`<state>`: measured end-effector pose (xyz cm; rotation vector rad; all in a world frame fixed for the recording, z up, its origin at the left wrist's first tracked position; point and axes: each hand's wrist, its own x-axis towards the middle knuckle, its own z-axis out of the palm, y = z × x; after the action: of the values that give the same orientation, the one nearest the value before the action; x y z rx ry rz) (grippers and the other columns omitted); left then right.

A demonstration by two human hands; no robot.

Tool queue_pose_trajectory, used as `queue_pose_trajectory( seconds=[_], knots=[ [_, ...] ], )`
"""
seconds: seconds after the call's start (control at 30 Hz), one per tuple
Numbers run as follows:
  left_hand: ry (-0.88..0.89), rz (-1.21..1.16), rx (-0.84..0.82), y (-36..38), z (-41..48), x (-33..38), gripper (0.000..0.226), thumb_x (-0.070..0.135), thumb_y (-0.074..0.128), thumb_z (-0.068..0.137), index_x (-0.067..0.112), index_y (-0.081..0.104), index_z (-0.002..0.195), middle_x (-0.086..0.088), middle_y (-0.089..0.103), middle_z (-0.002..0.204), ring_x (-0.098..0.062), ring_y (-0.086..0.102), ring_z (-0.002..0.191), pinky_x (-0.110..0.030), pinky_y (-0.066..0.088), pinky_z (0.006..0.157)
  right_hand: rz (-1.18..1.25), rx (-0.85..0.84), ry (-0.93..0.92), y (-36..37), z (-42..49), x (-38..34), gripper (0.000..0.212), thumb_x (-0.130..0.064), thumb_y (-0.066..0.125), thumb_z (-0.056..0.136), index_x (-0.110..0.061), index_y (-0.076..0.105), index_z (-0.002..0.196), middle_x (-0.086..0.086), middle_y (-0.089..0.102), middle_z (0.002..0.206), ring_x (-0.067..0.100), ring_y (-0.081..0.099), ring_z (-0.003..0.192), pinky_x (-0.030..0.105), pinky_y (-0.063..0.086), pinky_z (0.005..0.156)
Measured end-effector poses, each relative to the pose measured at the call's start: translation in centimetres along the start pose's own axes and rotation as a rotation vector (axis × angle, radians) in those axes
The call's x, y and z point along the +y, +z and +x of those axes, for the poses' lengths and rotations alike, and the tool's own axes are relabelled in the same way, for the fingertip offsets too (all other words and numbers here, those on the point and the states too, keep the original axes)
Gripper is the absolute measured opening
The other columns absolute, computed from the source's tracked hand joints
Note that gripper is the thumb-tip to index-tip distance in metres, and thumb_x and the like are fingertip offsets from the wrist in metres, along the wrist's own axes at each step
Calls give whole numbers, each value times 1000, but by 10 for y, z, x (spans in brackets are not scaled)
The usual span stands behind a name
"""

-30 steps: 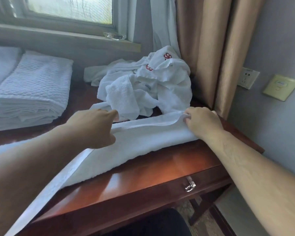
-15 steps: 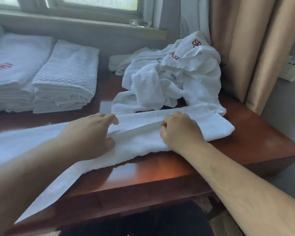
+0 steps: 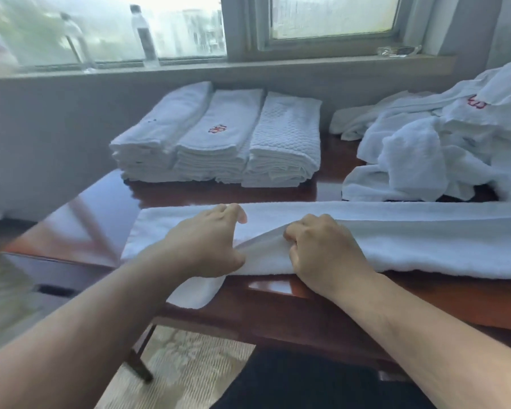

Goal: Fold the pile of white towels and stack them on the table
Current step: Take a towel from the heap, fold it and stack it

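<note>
A long white towel [image 3: 425, 240], folded lengthwise into a strip, lies across the front of the dark wooden table [image 3: 106, 214]. My left hand [image 3: 204, 243] rests on it with the thumb pinching a lifted layer. My right hand [image 3: 325, 249] is curled beside it, gripping the same layer's edge. A towel corner hangs over the table's front edge below my left hand. Three stacks of folded white towels [image 3: 219, 140] stand at the back. A crumpled pile of white towels [image 3: 443, 149] with red emblems lies at the back right.
A grey windowsill [image 3: 219, 69] runs behind the table with two clear plastic bottles [image 3: 143, 33] on it and a clear wrapper [image 3: 398, 50] at the right. Patterned carpet [image 3: 186, 370] shows below the table's left end and leg.
My view has swung left, bringing the folded stacks to centre. My right hand has slid left along the towel from its right end to the middle, close beside my left hand.
</note>
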<state>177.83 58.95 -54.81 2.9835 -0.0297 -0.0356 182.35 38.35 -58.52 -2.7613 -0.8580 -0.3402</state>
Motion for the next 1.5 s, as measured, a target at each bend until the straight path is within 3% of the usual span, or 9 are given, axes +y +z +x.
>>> queue_pose_trajectory(
  seconds=[0.13, 0.33, 0.5, 0.67, 0.8, 0.9, 1.23, 1.4, 1.5],
  knots=[
    [-63, 35, -54, -15, -18, -21, 37, 34, 57, 79, 38, 39, 111, 18, 42, 108, -10, 46, 107, -33, 44, 89, -12, -28, -132, 1, 8, -34, 29, -14, 46, 92, -22, 65, 111, -3, 64, 108, 23, 54, 100, 38, 45, 89],
    [-158, 277, -85, -35, -36, -50, 11, 24, 51, 79, 17, 57, 86, 6, 59, 90, -18, 57, 87, -30, 47, 66, -90, -21, -100, 5, 16, -63, 11, -10, 43, 89, -19, 51, 91, 0, 60, 98, 23, 45, 81, 36, 37, 73],
    [-308, 303, -265, -46, -49, -61, 29, 33, 50, 89, 15, 49, 66, -1, 53, 73, -17, 46, 64, -31, 32, 52, -153, 59, -137, 11, 21, -80, 13, -9, 43, 85, -16, 53, 89, 5, 59, 91, 26, 39, 76, 36, 28, 70],
    [-314, 319, -233, -44, -67, -65, 12, 26, 48, 86, 17, 50, 78, 2, 53, 78, -18, 49, 67, -30, 37, 56, -64, 137, -233, 19, 18, -100, 13, -1, 58, 73, -13, 62, 75, 6, 62, 76, 29, 54, 68, 33, 31, 61],
    [-293, 229, 176, -34, -79, -64, 11, 15, 39, 90, 22, 44, 96, 7, 40, 79, -26, 49, 80, -35, 33, 62, 71, 132, -296, 28, 15, -112, 17, -1, 61, 81, -11, 71, 90, 5, 66, 88, 30, 62, 79, 40, 50, 70],
    [-229, 107, 378, -22, -80, -62, 9, 14, 35, 95, 22, 40, 98, 2, 48, 83, -31, 52, 81, -38, 35, 64, 115, 122, -317, 33, 15, -115, 19, 1, 58, 85, -7, 72, 95, 8, 65, 96, 31, 63, 88, 44, 53, 76],
    [-180, 252, 261, -12, -97, -82, 23, 18, 53, 86, 24, 51, 109, 5, 51, 104, -23, 51, 106, -37, 40, 83, 137, 112, -225, 39, 14, -103, 16, 2, 58, 89, -6, 72, 94, 7, 59, 94, 27, 57, 95, 38, 54, 64],
    [-369, -308, 410, -18, -86, -115, 19, 13, 50, 93, 30, 57, 87, 10, 61, 76, -15, 56, 68, -20, 36, 53, 141, 97, -216, 37, 15, -105, 25, 2, 54, 89, -7, 70, 107, 6, 60, 103, 28, 55, 102, 40, 55, 76],
    [-398, -596, 502, -14, -72, -132, 15, 22, 55, 99, 32, 61, 90, 13, 66, 78, -10, 60, 68, -24, 44, 61, 138, 87, -193, 34, 18, -104, 29, 2, 53, 86, -8, 69, 109, 6, 62, 111, 30, 55, 108, 42, 53, 81]
  ],
)
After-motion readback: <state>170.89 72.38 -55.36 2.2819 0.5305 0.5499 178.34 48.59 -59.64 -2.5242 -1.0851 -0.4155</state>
